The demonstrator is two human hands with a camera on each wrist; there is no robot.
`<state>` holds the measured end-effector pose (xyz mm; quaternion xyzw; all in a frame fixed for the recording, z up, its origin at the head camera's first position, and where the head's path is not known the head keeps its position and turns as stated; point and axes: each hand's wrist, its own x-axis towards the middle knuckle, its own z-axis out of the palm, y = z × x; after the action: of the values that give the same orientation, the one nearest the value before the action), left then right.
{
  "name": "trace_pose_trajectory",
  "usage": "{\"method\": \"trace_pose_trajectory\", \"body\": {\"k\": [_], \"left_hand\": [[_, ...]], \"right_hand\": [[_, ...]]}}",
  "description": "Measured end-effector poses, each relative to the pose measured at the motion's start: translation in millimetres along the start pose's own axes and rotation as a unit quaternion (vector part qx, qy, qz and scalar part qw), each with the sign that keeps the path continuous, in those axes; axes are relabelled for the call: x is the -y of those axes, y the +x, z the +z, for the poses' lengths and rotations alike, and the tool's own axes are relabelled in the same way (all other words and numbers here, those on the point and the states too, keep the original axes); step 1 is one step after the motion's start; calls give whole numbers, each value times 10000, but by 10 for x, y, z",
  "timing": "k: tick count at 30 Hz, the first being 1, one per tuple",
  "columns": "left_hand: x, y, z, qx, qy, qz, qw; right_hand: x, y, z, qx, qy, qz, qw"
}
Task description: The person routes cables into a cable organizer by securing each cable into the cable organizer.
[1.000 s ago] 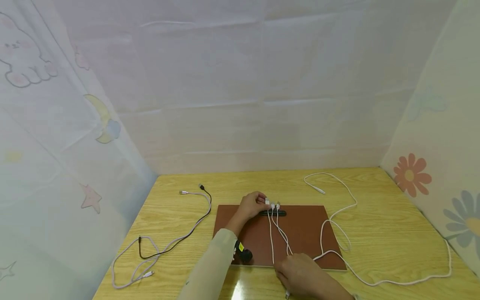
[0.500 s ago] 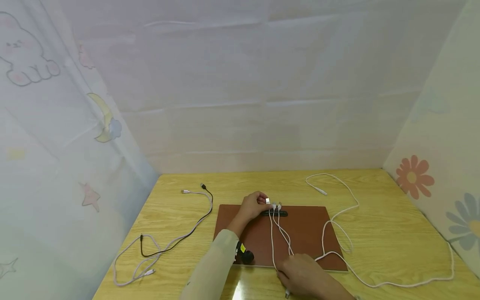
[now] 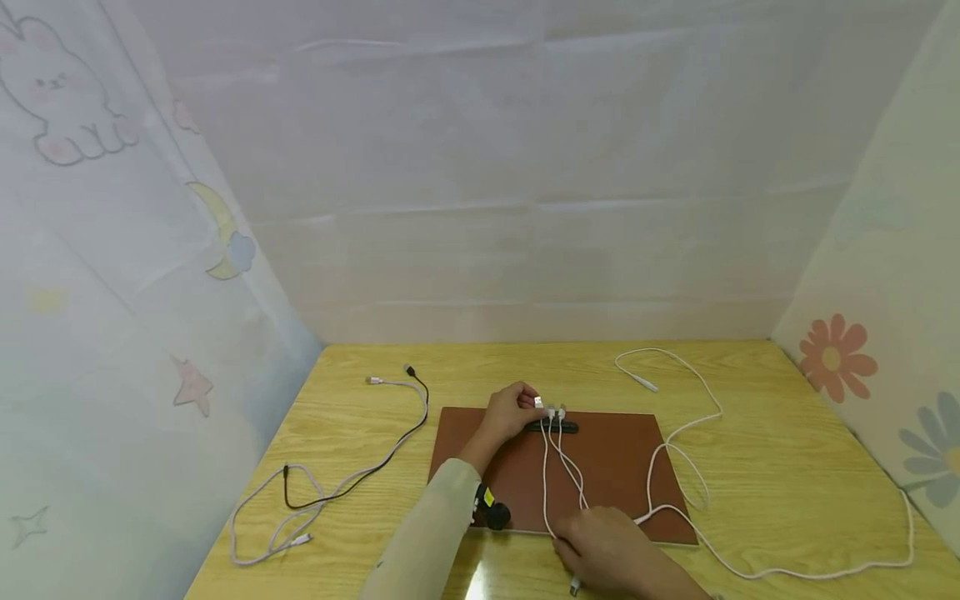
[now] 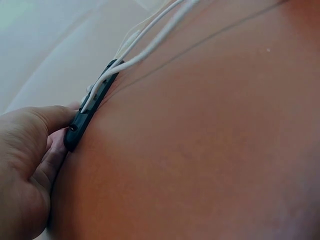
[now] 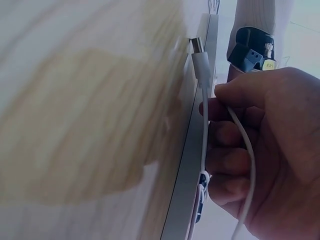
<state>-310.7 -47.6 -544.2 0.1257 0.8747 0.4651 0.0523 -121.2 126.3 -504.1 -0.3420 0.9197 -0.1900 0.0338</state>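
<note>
In the head view my left hand [image 3: 512,411] is at the black cable holder [image 3: 568,427] on the far edge of the brown board [image 3: 487,467]. Its thumb and fingers pinch a white USB cable by the plug [image 3: 538,402], at the holder's left end. Two more white plugs [image 3: 562,413] stand in the holder. Near the board's front edge, my right hand [image 3: 603,546] pinches a white cable [image 5: 248,150] between thumb and forefinger; its other fingers are curled. A second white cable's metal-tipped plug [image 5: 201,65] hangs beside the fingertips in the right wrist view.
To the left on the wooden table [image 3: 360,533] lie a black cable [image 3: 392,454] and a pale lilac cable [image 3: 247,562]. A long white cable [image 3: 780,572] loops over the right side. A black wrist camera [image 3: 497,515] sits by my left cuff. Printed cloth walls surround the table.
The whole head view has shifted slightly, so everything appears a little further right. Both hands keep their places and their holds on the cables.
</note>
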Motion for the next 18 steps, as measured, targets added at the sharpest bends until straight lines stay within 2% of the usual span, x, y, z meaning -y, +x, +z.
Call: {"method": "trace_pose_trajectory", "body": {"k": [7,18], "left_hand": [[3,6,1,-69,-43,20,10000],[-18,9,-23,-24,-159,-19,9999]], "right_hand": [[-19,-6,-5,-167,-153,-169,9996],[-22,-14,-11,9,-233,-246,9994]]}}
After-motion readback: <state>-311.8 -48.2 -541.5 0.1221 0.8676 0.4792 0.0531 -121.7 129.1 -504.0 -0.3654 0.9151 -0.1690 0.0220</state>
